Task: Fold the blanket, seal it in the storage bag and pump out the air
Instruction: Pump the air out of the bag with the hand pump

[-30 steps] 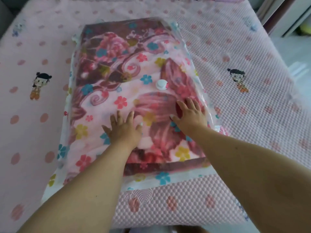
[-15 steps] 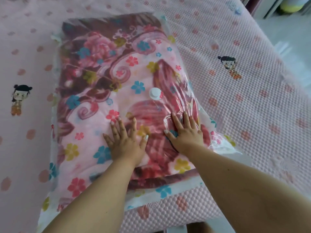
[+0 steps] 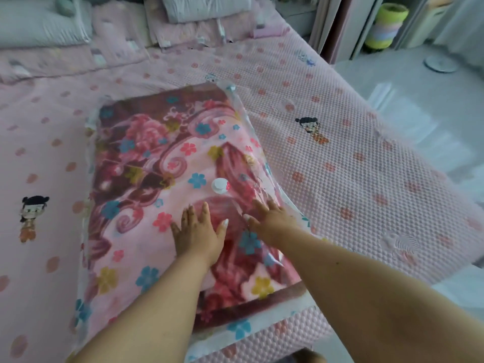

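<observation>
- I am leaning over a pink bed (image 3: 353, 158).
- The folded blanket (image 3: 157, 163) is lying inside the storage bag (image 3: 90, 258).
- My left hand (image 3: 197, 235) and right hand (image 3: 271, 221) are pressing flat, fingers spread, near the valve (image 3: 219, 185); pumping is looking still undone.

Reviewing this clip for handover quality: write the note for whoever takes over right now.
Left hand: flat, fingers straight, pressing the storage bag.
Right hand: flat, pressing beside it.
Blanket: folded, inside the bag on the bed.
Valve: white, on top, just beyond the fingertips.
Done: folding, bagging. Whether the zip edge is fully shut cannot be told.
Left: pump the air out; no pump in view.
</observation>
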The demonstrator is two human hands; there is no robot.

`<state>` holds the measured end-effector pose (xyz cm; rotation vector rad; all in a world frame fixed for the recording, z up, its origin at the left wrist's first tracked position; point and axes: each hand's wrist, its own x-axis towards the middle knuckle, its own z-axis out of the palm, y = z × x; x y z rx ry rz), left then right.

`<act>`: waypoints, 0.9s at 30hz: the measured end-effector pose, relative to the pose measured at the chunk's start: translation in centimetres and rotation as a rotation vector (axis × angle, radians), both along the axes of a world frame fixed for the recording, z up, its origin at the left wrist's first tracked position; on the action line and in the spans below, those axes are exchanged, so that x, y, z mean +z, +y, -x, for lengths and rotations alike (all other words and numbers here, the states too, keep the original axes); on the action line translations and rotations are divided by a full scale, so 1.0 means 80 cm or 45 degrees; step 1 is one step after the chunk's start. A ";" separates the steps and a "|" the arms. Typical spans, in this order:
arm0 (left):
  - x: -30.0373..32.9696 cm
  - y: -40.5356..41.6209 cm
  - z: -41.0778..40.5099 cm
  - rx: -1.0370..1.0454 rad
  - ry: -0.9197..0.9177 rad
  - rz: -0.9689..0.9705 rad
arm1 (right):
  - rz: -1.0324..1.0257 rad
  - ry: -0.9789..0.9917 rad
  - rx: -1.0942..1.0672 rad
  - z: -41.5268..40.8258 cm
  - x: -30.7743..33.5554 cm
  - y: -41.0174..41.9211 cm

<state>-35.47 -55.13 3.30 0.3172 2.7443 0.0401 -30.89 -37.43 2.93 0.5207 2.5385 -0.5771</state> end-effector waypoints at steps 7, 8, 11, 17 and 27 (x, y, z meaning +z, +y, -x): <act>0.107 0.113 0.026 -0.184 0.103 -0.149 | -0.058 0.349 -0.221 -0.002 0.106 0.082; 0.123 0.131 0.025 -0.198 0.114 -0.152 | -0.067 0.373 -0.259 -0.005 0.120 0.098; 0.167 0.192 0.016 -0.252 0.152 -0.191 | -0.091 0.487 -0.349 -0.021 0.165 0.155; 0.226 0.342 -0.031 -0.355 0.203 -0.334 | -0.011 0.754 -0.441 -0.077 0.239 0.303; 0.263 0.587 -0.121 -0.479 0.216 -0.508 | -0.023 0.917 -0.500 -0.165 0.299 0.529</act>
